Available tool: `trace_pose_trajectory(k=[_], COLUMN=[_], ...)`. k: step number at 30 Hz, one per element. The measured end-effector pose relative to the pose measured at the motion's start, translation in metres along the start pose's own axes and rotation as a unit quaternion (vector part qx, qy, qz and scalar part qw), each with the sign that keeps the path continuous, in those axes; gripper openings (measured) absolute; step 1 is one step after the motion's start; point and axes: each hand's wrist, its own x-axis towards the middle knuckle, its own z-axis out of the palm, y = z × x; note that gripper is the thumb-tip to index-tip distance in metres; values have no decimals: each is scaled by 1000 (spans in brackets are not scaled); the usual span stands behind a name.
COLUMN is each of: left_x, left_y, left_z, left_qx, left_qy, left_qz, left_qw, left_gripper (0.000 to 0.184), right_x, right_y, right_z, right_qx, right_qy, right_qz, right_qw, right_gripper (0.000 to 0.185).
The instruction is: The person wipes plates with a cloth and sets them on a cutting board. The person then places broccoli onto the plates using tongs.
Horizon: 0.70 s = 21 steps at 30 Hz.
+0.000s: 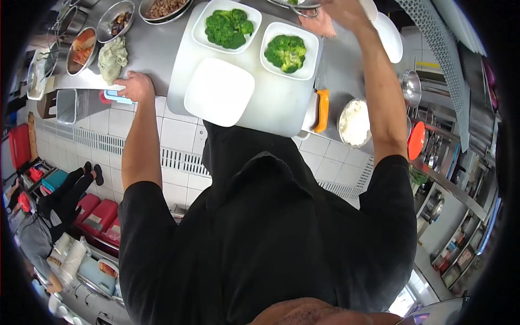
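Note:
My left hand (136, 86) rests at the counter's front edge with its fingers apart, just beside a crumpled greenish cloth (112, 59). At the top edge of the view my right hand (342, 12) is blurred by motion, close to the rim of a metal bowl (304, 7) and above a pink cloth (318, 23); its fingers are unclear. Between my arms lies a pale cutting board (265, 108). On it sit two square white dishes of broccoli (228, 28) (285, 53) and an empty-looking white square plate (219, 92).
An orange-handled tool (322, 111) lies right of the board, near a bowl of white food (355, 123). Metal bowls with brown (165, 7), dark (120, 23) and reddish food (82, 49) stand at the left. Another person (40, 227) is at the lower left.

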Motion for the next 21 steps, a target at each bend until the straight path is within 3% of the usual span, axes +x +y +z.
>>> trace_pose_trajectory(k=[1,3,5,7,12,16,19,21], left_x=[0,3,0,-5,-4,-3,-4,-1], left_y=[-2,-2,1,3,2,0,4,1], left_z=[2,5,1,-5,-3,-2,-2,0], left_qx=[5,9,9,4,6,14,18,32], left_qy=[3,14,3,-11,-4,-2,-3,7], left_qz=[2,4,5,13,17,19,10,14], left_qw=[1000,1000,1000,1000,1000,1000,1000,999], left_gripper=[73,73,73,73,73,73,73,73], right_x=[-17,-62,-105,-147,-178,-182,-184,-187], right_y=[-8,-23,-42,-66,-94,-100,-100,-89], right_z=[-18,-43,-68,-62,-28,-13,-28,-33], right_qx=[1,67,102,146,106,95,163,136], right_qy=[49,131,17,6,-26,-23,-14,-6], right_qz=[7,35,199,205,121,147,197,249], right_qw=[999,989,975,968,987,984,967,959], right_gripper=[27,37,36,32,24,23,24,24])
